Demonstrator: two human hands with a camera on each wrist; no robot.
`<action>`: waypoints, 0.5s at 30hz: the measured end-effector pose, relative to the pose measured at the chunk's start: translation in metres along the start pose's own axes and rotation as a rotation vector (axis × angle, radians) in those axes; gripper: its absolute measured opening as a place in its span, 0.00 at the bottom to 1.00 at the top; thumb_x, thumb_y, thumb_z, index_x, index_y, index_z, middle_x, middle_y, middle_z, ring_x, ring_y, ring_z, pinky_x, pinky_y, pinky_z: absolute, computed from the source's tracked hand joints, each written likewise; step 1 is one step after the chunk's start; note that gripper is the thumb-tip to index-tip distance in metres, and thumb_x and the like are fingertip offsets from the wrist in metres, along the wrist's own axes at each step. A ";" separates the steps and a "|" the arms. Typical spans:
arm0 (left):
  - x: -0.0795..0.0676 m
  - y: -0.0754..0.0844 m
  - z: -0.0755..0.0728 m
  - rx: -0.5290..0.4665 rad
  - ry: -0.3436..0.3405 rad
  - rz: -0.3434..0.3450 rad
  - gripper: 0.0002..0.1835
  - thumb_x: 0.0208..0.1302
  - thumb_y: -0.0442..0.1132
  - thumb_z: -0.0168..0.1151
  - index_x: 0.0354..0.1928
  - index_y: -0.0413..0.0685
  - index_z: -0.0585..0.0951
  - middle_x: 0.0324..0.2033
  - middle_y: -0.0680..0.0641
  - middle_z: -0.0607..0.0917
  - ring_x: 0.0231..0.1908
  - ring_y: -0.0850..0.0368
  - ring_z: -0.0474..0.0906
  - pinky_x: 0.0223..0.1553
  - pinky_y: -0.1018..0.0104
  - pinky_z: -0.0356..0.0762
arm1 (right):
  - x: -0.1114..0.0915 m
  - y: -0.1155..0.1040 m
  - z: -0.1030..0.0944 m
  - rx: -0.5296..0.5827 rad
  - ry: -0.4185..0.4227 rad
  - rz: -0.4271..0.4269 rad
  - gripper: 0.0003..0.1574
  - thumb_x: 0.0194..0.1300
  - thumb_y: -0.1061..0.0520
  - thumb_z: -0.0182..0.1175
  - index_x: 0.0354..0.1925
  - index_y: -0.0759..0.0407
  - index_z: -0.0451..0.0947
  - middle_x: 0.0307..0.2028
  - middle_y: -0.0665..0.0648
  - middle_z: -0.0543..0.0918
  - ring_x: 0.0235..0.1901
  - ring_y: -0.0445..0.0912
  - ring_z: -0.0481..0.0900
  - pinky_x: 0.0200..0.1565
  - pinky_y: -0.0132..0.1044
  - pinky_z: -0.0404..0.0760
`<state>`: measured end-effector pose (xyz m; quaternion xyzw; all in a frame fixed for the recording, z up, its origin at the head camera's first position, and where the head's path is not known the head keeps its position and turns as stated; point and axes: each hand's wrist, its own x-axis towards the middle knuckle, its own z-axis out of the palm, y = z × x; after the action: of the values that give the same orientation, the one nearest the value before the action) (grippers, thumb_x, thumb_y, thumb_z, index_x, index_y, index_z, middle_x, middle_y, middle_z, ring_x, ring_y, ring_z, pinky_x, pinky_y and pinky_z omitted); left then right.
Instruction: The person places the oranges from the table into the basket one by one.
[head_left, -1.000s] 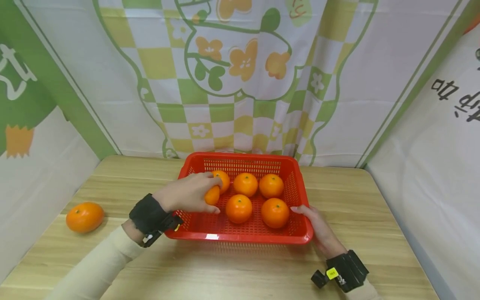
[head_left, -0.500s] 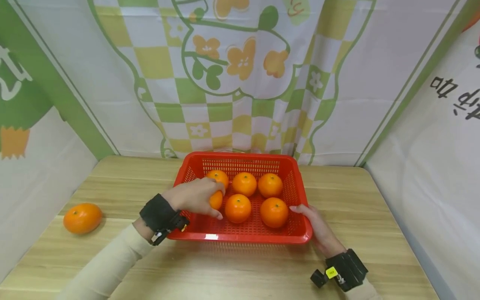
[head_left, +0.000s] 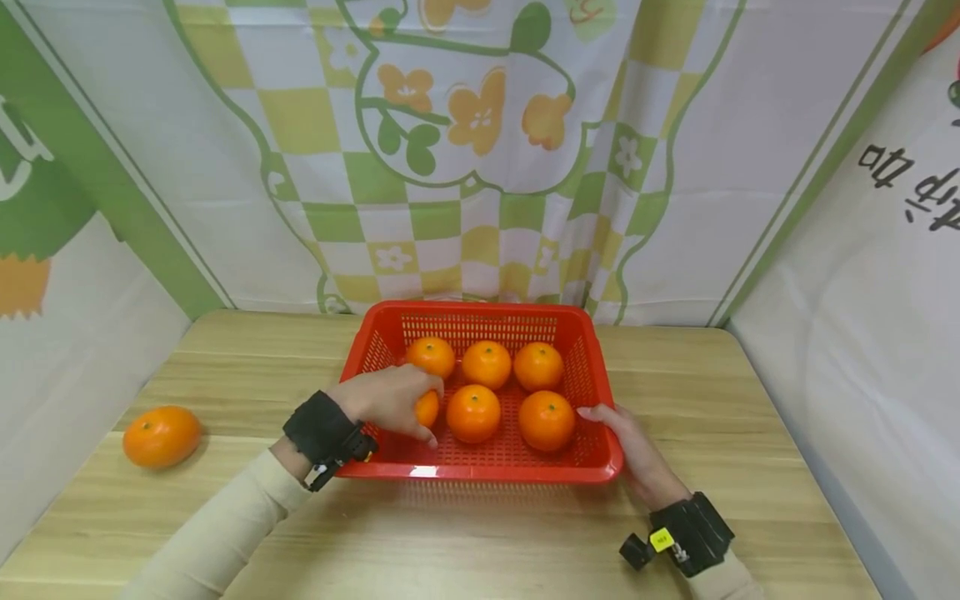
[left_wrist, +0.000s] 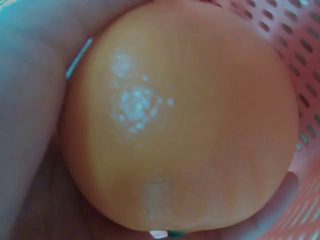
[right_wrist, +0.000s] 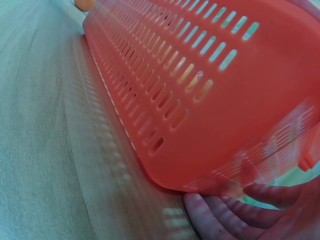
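Observation:
In the head view a red plastic basket point(head_left: 480, 473) with slotted walls holds several oranges. Inside its left end, my left hand point(head_left: 390, 402) grips an orange point(head_left: 427, 409), fingers over the far side and thumb at the near side. The left wrist view is filled by this orange point(left_wrist: 185, 115), with the palm and fingers wrapped around it. My right hand point(head_left: 637, 457) holds the basket's right end, thumb over the rim. Seen from the right wrist, the fingers point(right_wrist: 210, 220) lie along the outside of the basket point(right_wrist: 240, 115), near its bottom edge.
Another orange point(head_left: 162, 437) lies on the wooden table point(head_left: 465, 550), left of the basket. In the basket sit a back row of oranges point(head_left: 487, 364) and two front ones, including one at right point(head_left: 547, 421). A patterned curtain point(head_left: 480, 225) hangs behind the table.
My left hand has shifted slightly right and toward me inside the basket, still gripping the orange, and the back-left orange shows more. The right hand stays on the basket's end. The view drifts slightly.

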<state>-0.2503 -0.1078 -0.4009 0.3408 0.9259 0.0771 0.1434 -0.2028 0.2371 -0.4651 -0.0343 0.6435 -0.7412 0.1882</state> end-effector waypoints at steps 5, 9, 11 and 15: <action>0.000 -0.004 0.003 -0.020 -0.026 -0.026 0.32 0.38 0.62 0.74 0.44 0.53 0.78 0.25 0.54 0.78 0.30 0.56 0.72 0.32 0.61 0.73 | 0.001 -0.002 0.000 -0.009 -0.005 0.002 0.34 0.67 0.50 0.51 0.67 0.59 0.56 0.56 0.63 0.74 0.47 0.59 0.77 0.46 0.49 0.79; 0.001 -0.005 0.005 -0.038 -0.058 -0.044 0.33 0.38 0.60 0.75 0.46 0.52 0.78 0.26 0.54 0.78 0.30 0.56 0.72 0.33 0.61 0.74 | 0.001 -0.002 0.000 -0.014 -0.006 0.005 0.34 0.67 0.50 0.51 0.67 0.59 0.56 0.57 0.63 0.73 0.48 0.58 0.76 0.47 0.48 0.79; 0.001 -0.004 0.006 -0.044 -0.086 -0.065 0.34 0.37 0.60 0.75 0.48 0.52 0.78 0.27 0.55 0.78 0.32 0.56 0.72 0.35 0.61 0.74 | 0.001 -0.002 0.000 -0.009 -0.003 0.009 0.34 0.67 0.50 0.51 0.67 0.59 0.56 0.57 0.63 0.73 0.48 0.58 0.77 0.47 0.48 0.79; 0.001 -0.003 0.007 -0.071 -0.141 -0.108 0.37 0.35 0.61 0.75 0.50 0.52 0.78 0.31 0.55 0.78 0.35 0.55 0.71 0.40 0.59 0.73 | 0.000 -0.001 0.000 -0.008 0.007 0.016 0.34 0.67 0.49 0.52 0.67 0.59 0.57 0.56 0.63 0.75 0.48 0.58 0.77 0.47 0.48 0.79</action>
<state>-0.2508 -0.1089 -0.4089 0.2899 0.9272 0.0777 0.2242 -0.2033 0.2373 -0.4643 -0.0271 0.6474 -0.7372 0.1915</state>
